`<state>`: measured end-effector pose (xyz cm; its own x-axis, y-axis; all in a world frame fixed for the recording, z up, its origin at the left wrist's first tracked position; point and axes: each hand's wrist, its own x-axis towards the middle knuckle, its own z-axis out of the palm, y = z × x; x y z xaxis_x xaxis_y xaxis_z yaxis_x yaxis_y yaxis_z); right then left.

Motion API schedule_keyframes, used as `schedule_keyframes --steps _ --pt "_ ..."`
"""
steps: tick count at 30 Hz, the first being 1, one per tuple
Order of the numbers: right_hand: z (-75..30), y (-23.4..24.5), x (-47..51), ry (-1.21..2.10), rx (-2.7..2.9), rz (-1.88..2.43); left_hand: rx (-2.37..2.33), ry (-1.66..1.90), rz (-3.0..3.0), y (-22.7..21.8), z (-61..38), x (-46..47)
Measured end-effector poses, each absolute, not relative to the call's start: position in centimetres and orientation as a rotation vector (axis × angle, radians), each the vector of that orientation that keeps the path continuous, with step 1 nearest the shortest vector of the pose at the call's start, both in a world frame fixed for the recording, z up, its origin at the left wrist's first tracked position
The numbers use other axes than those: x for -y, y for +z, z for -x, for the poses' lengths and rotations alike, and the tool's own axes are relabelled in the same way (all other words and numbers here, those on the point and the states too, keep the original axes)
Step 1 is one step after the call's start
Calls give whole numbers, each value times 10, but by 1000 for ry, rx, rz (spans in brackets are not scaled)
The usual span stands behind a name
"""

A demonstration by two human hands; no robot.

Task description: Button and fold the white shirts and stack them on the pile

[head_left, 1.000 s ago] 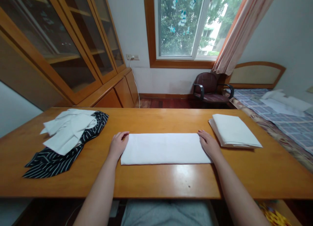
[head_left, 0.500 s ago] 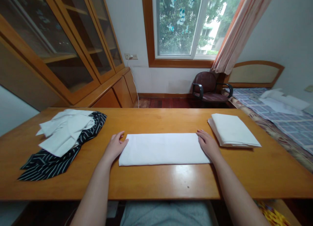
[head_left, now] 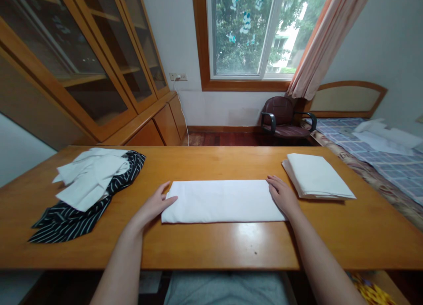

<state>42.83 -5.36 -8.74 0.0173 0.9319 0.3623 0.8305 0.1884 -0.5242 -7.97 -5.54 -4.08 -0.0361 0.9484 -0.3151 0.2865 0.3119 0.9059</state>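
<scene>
A white cloth (head_left: pixel 221 201), folded into a long flat rectangle, lies on the wooden table in front of me. At its left end is my left hand (head_left: pixel 157 204), thumb resting over the top edge and fingers apart along the side. My right hand (head_left: pixel 282 196) lies with outstretched fingers on the cloth's right end, pressing lightly or just touching; I cannot tell which. Right of that hand sits a stack of folded white cloth (head_left: pixel 320 176). Over on the left, crumpled white cloth pieces (head_left: pixel 90 177) rest on a black-and-white striped cloth (head_left: pixel 71 223).
The wooden table (head_left: pixel 205 252) spans the view, its front edge close to my body. Beyond it stand a glass-door cabinet (head_left: pixel 95 76), a dark red armchair (head_left: pixel 280 115) and a window (head_left: pixel 243 36). A bed (head_left: pixel 376 146) with a checked cover is at the right.
My left hand has turned slightly, and its thumb now reaches farther over the folded cloth's left end. My right hand stays almost where it was. The view has shifted a little.
</scene>
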Motion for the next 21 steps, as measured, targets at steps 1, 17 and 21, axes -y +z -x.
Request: schedule_keyframes --steps 1,17,21 --pt "-428 -88 53 207 1819 1653 -1522 807 -1150 -41 79 55" --pt "-412 -61 65 -89 2030 1436 -1446 975 -1386 0 62 51" --pt "-372 -40 74 -36 2202 1284 -1487 944 -1541 21 54 49"
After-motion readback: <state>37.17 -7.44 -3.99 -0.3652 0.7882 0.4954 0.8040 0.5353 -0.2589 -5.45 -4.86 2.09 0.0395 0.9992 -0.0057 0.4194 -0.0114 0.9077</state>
